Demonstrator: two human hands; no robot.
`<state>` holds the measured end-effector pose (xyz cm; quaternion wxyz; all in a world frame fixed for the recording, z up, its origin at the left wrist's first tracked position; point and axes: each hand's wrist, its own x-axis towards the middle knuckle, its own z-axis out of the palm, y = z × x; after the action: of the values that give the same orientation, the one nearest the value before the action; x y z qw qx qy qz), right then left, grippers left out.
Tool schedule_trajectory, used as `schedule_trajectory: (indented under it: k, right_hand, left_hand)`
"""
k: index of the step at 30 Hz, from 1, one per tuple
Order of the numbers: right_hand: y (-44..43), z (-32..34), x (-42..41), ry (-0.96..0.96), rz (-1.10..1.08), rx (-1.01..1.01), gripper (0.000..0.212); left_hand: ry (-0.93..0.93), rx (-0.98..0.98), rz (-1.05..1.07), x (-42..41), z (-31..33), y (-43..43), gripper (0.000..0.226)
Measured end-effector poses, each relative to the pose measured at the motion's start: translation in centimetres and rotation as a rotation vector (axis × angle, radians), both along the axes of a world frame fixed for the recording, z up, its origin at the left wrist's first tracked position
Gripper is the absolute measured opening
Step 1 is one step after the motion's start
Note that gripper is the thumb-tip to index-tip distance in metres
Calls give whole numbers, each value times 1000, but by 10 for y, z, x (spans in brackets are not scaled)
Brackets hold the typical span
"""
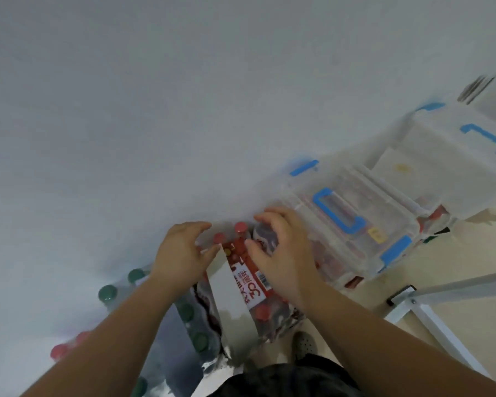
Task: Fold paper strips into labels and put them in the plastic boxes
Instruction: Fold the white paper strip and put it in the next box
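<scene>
- Head view showed the paper strip (229, 290) as a plain white, flat, long band, blurred by motion.
- It lay on top of a shrink-wrapped bottle pack (251, 285) with red caps and a red label, between the two hands.
- Its long axis ran away from the person, the far end leaning slightly left.
- The left hand (184, 253) had bent fingers and its thumb tip at the strip's far end; whether it pinched could not be told.
- The right hand (281, 253) arched over the pack just beside the strip, fingers curved; a grip could not be told.
- A clear plastic box (384, 213) with blue latches stood just right of the pack.
</scene>
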<state>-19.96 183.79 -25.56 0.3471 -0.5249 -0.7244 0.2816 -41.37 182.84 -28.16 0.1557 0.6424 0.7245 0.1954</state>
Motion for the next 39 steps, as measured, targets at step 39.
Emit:
schedule_trajectory:
  k: [39]
  right_hand:
    - [-2, 1, -12, 41, 307, -393, 10]
  left_hand:
    - [-795, -63, 152, 33, 14, -55, 16]
